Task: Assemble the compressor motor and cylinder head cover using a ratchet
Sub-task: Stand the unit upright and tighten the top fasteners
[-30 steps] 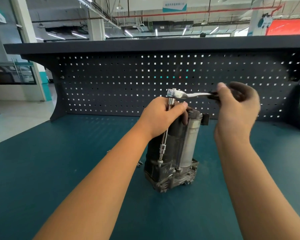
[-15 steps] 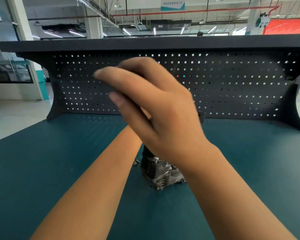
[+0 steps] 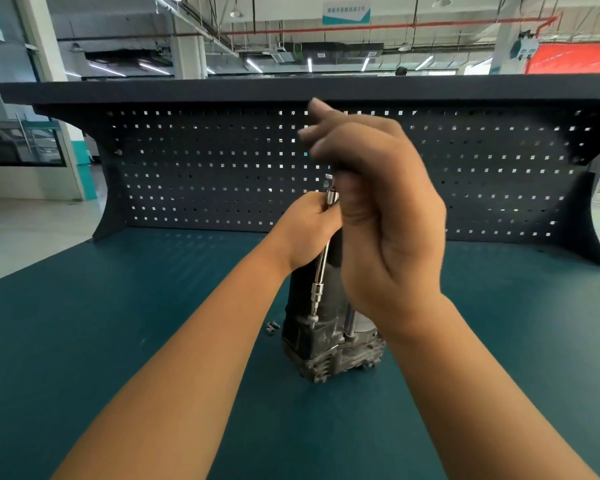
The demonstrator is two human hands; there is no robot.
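The compressor stands upright on the teal bench, in front of the pegboard, with a few small bolts lying just left of its base. Above it, the left hand curls round the top of a slim extension bar that runs down the compressor's front to a fastener near its base. The right hand, blurred and nearest the camera, is closed round the dark handle of the ratchet, most of which it hides.

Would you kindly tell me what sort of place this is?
Probably a factory or training workshop: a perforated tool panel backs the teal bench mat, with exposed ceiling ducts overhead.
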